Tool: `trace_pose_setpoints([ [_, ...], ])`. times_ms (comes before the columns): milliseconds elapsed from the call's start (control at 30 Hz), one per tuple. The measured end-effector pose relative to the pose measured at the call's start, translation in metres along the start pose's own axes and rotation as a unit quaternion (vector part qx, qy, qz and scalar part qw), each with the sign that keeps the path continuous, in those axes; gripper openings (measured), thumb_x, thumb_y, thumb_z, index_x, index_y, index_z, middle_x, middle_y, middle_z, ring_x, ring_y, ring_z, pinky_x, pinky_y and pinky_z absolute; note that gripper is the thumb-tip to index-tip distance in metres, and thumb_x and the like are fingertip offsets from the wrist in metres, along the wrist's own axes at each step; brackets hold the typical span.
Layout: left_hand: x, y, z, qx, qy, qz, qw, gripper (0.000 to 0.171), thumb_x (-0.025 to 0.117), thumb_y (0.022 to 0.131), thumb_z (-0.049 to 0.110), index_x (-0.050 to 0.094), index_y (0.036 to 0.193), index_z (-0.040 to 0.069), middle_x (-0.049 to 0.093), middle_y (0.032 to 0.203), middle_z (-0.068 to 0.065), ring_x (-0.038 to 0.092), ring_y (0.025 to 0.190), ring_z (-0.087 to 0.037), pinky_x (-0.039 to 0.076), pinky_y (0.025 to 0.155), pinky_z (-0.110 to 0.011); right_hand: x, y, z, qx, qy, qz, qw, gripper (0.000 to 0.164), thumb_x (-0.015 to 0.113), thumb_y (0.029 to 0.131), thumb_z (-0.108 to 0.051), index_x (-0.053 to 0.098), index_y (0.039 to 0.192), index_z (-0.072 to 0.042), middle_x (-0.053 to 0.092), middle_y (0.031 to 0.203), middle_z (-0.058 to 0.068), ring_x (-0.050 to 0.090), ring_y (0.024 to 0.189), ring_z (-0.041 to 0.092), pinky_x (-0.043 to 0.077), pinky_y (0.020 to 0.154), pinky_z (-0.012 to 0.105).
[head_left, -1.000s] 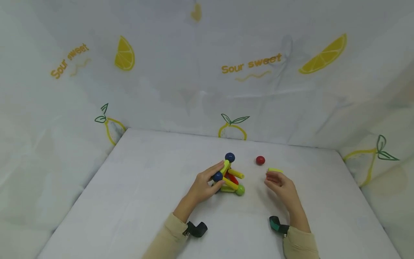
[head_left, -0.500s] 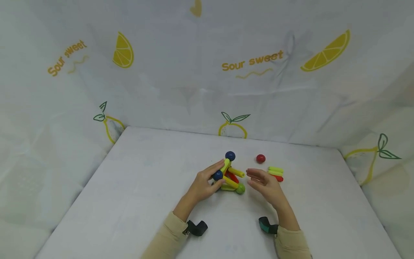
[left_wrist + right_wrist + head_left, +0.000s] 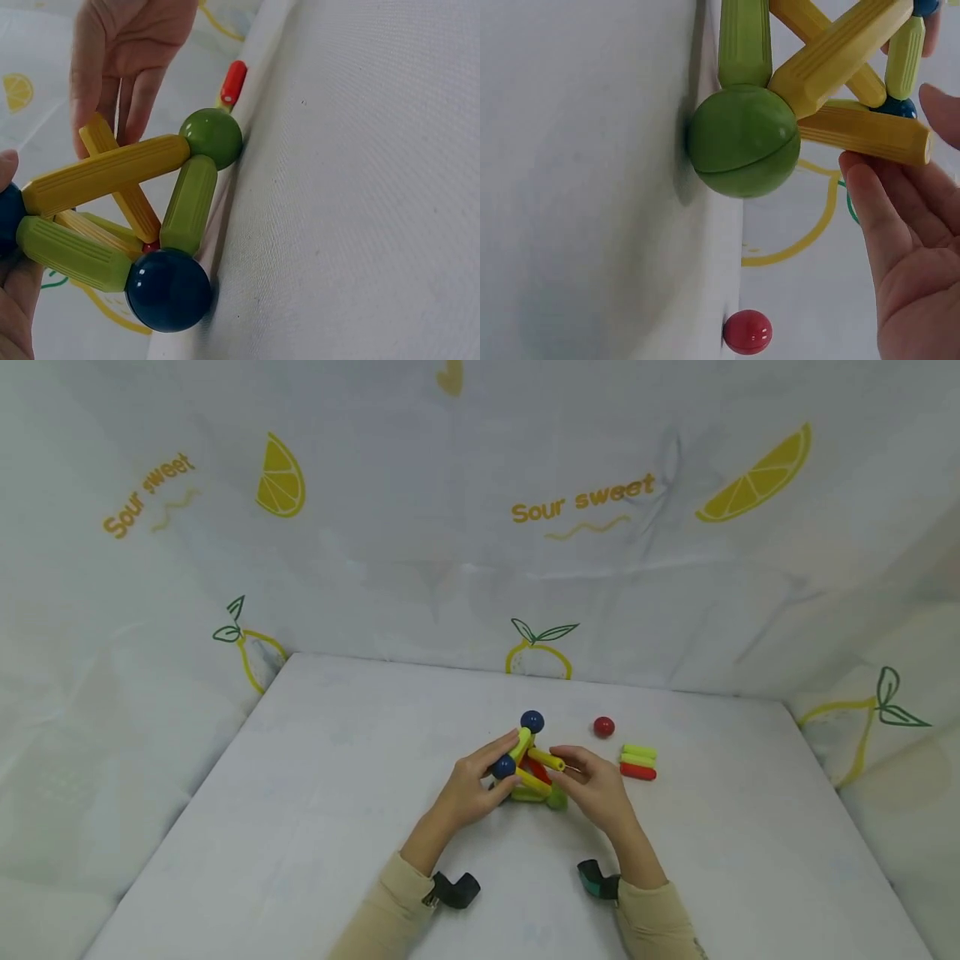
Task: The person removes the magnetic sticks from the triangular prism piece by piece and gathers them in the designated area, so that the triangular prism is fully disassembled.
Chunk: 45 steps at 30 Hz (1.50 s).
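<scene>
From the head camera, my frame (image 3: 533,782) of balls and rods stands on the tabletop (image 3: 360,760), spreading left and away from its green ball (image 3: 557,799). Left of that ball, my left hand (image 3: 472,792) pinches the frame, fingers and thumb around the held blue ball (image 3: 504,767). The jutting yellow rod (image 3: 545,759) points its loose end out just beyond the green ball, where my right hand (image 3: 596,787) waits. The red ball (image 3: 603,727) and the spare rods (image 3: 638,762) lie apart from the frame, beyond the green ball to its right. On the left wrist view, a green rod (image 3: 189,204) links the green ball to the low blue ball (image 3: 169,290); the balls look glossy and I'd expect them slippery, while the ribbed rods should grip better. I judge everything stiff and light, probably plastic, the joints being the fragile part, so sideways pressure could break the frame apart. The right wrist view shows my right fingers nearly straight beside the loose end, thumb spread away; whether the fingertips touch it, I cannot tell. I'd take the rod by its ribs near that end, steadying the frame at the held blue ball.
</scene>
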State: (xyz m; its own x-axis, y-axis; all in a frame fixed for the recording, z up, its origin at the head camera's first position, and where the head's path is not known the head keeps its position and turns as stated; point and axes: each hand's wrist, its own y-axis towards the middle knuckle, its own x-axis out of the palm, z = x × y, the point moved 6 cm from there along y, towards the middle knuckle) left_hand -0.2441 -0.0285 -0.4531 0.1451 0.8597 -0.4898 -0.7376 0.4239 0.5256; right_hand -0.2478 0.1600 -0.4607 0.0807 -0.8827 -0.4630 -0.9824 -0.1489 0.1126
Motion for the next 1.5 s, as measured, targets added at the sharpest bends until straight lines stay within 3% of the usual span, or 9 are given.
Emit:
trace_pose_setpoints([
  [200,0.0,0.0,0.004,0.005,-0.005,-0.001,1.0,0.053,0.066,0.089,0.014,0.048,0.136,0.0,0.045,0.144,-0.013,0.047,0.13,-0.025,0.045,0.099,-0.027,0.001,-0.001,-0.003,-0.001,-0.075,0.061,0.995,0.029,0.07,0.086,-0.015,0.068,0.112,-0.005,0.069,0.111,0.011,0.067,0.102,0.025,0.055,0.082,0.031],
  [367,0.0,0.002,0.005,0.005,-0.003,-0.005,1.0,0.053,0.066,0.089,0.015,0.047,0.137,0.002,0.045,0.145,-0.011,0.046,0.131,-0.023,0.045,0.099,-0.025,-0.004,-0.003,-0.005,-0.021,-0.084,0.097,0.991,0.025,0.07,0.086,-0.011,0.07,0.109,-0.002,0.071,0.106,0.013,0.069,0.097,0.026,0.056,0.079,0.033],
  [500,0.001,0.003,0.005,0.017,0.004,-0.003,0.9998,0.054,0.066,0.089,0.014,0.047,0.137,0.001,0.045,0.144,-0.012,0.047,0.131,-0.023,0.045,0.099,-0.026,-0.008,-0.003,0.0,-0.008,-0.079,0.114,0.99,0.024,0.069,0.086,-0.013,0.071,0.108,-0.003,0.071,0.106,0.013,0.069,0.097,0.026,0.056,0.079,0.033],
  [733,0.002,0.003,0.004,0.02,0.004,-0.003,0.9998,0.053,0.066,0.089,0.014,0.047,0.137,0.001,0.046,0.144,-0.012,0.047,0.131,-0.022,0.044,0.1,-0.025,-0.015,-0.003,0.017,0.035,-0.056,0.127,0.99,0.023,0.068,0.088,-0.018,0.071,0.109,-0.008,0.071,0.107,0.01,0.067,0.104,0.024,0.054,0.085,0.033],
  [900,0.003,0.001,0.001,0.01,-0.001,-0.005,0.9999,0.053,0.065,0.09,0.014,0.047,0.137,0.002,0.045,0.145,-0.011,0.047,0.131,-0.022,0.044,0.099,-0.024,-0.017,0.0,0.031,0.061,-0.016,0.117,0.991,0.027,0.067,0.089,-0.023,0.07,0.111,-0.008,0.07,0.109,0.009,0.066,0.106,0.022,0.051,0.086,0.021],
  [1067,0.001,0.0,0.0,0.006,-0.012,0.005,0.9999,0.053,0.065,0.089,0.012,0.047,0.138,0.002,0.045,0.145,-0.012,0.048,0.13,-0.025,0.046,0.097,-0.025,-0.017,0.003,0.038,0.079,0.061,0.089,0.991,0.033,0.065,0.09,-0.028,0.068,0.113,-0.005,0.069,0.11,0.013,0.068,0.098,0.018,0.051,0.081,0.013],
  [1167,0.0,0.001,0.001,0.012,-0.017,0.01,0.9997,0.053,0.065,0.089,0.011,0.046,0.138,0.001,0.045,0.145,-0.014,0.048,0.129,-0.026,0.047,0.096,-0.026,-0.02,0.003,0.037,0.076,0.064,0.083,0.992,0.035,0.064,0.09,-0.033,0.067,0.114,-0.006,0.068,0.112,0.012,0.066,0.095,0.008,0.05,0.081,0.011],
  [1333,0.0,0.002,-0.001,0.009,-0.03,0.011,0.9994,0.053,0.066,0.088,0.009,0.047,0.137,0.001,0.046,0.144,-0.013,0.049,0.128,-0.027,0.048,0.094,-0.025,-0.036,0.0,0.039,0.056,0.053,0.1,0.992,0.037,0.063,0.091,-0.032,0.064,0.116,-0.004,0.063,0.12,0.012,0.057,0.099,-0.006,0.047,0.083,0.007],
  [1500,-0.001,0.002,-0.002,-0.007,-0.041,0.021,0.9989,0.053,0.068,0.086,0.004,0.049,0.135,-0.001,0.049,0.141,-0.014,0.052,0.126,-0.028,0.05,0.091,-0.025,-0.066,-0.008,0.048,0.067,0.086,0.146,0.983,0.04,0.064,0.091,-0.03,0.061,0.117,0.0,0.064,0.114,0.003,0.06,0.094,-0.006,0.049,0.081,0.008],
])
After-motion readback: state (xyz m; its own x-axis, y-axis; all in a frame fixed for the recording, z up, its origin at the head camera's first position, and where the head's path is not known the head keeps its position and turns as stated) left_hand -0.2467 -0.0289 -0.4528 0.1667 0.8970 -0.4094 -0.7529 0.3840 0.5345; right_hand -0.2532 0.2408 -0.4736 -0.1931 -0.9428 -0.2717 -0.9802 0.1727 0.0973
